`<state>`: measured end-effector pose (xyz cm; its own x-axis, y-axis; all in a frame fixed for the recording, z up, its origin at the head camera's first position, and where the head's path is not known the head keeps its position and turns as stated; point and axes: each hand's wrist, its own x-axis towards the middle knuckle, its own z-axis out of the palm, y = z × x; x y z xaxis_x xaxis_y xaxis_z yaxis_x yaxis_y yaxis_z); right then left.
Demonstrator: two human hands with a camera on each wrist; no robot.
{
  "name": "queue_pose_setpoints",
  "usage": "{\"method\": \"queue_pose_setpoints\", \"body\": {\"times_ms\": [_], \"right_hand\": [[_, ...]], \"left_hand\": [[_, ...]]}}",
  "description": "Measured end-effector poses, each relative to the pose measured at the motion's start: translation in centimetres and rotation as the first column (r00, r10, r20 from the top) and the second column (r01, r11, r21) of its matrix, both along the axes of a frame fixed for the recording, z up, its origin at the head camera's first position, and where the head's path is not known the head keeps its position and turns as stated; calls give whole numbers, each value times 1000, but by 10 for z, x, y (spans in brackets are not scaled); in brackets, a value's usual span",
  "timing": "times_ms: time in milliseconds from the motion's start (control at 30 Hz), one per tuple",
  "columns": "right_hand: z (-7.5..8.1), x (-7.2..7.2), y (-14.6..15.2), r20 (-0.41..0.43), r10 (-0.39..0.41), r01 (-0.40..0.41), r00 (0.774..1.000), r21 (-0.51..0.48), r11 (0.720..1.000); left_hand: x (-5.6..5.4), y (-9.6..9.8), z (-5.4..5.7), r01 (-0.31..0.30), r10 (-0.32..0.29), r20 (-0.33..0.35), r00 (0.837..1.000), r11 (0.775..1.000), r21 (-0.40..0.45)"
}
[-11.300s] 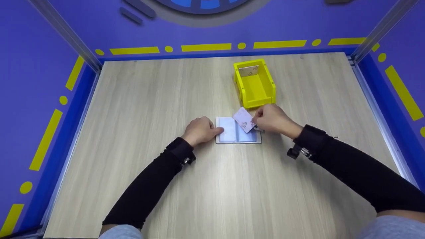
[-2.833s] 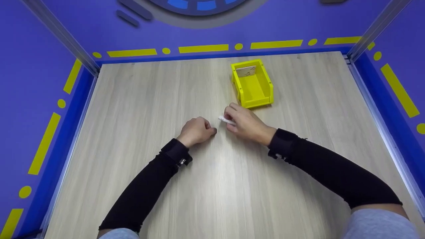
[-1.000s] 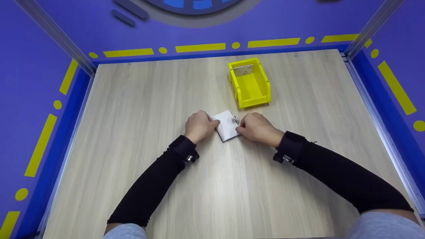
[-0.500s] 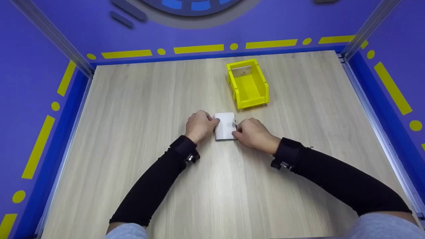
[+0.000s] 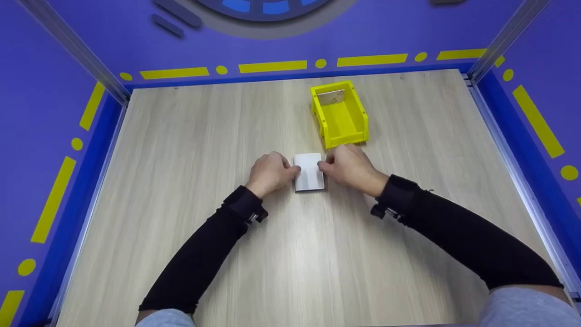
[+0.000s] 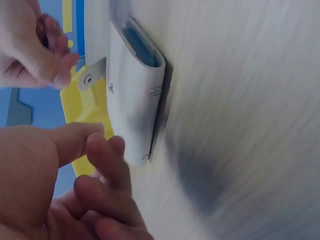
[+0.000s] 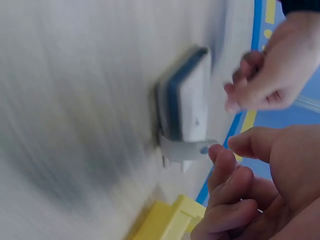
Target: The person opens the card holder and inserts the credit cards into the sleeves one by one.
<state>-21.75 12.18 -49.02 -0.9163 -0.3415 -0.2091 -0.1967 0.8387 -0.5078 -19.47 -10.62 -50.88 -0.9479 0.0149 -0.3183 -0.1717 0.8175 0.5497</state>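
A white card holder (image 5: 309,172) lies folded on the table, its bluish sleeves (image 6: 141,47) showing at the open end in the left wrist view. A snap strap (image 7: 182,149) stands out from its side. My left hand (image 5: 271,173) is at the holder's left edge, thumb and forefinger close together, the other fingers loosely curled round nothing. At the opposite edge is my right hand (image 5: 352,165), fingertips right by the strap's end; the right wrist view has a narrow gap between thumb and forefinger. In the left wrist view the strap's snap (image 6: 89,79) is uncovered.
Just beyond my right hand stands a yellow bin (image 5: 340,113), with a pale printed card (image 5: 331,96) upright against its inner back wall. Blue-purple panels (image 5: 254,45) close off the back and sides of the wooden table (image 5: 190,136).
The card holder, earlier open with a card held over it, is now folded and has been turned straight. My right hand has moved from its lower right edge up to the strap.
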Motion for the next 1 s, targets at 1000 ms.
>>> {"method": "queue_pose_setpoints", "body": {"times_ms": [1000], "right_hand": [[-16,-14,-41,-26,233,-217,972,276,936]], "left_hand": [[5,4,-18,75,-75,3,997,995,-70]]}}
